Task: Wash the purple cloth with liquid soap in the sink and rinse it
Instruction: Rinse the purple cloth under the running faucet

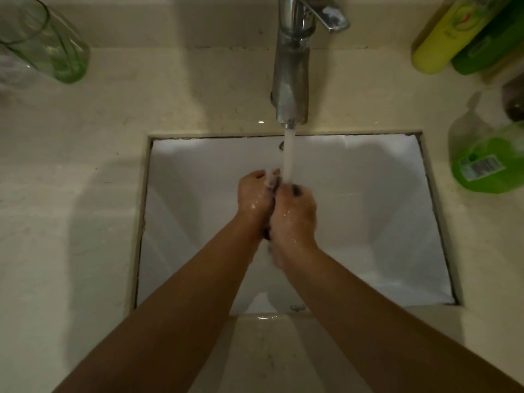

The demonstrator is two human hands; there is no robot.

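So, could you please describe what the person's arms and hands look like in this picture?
Both forearms are bare to the bottom edge of the picture: no sleeves, gloves, watch or bracelets in view. The left hand and right hand are wet, with droplets and flecks of foam on their backs. No rings are visible.

No text legible anywhere: green bottle [487, 163] at right carries a label with a barcode, print too blurred to read; yellow bottle [445, 35] far right shows only an unreadable logo.
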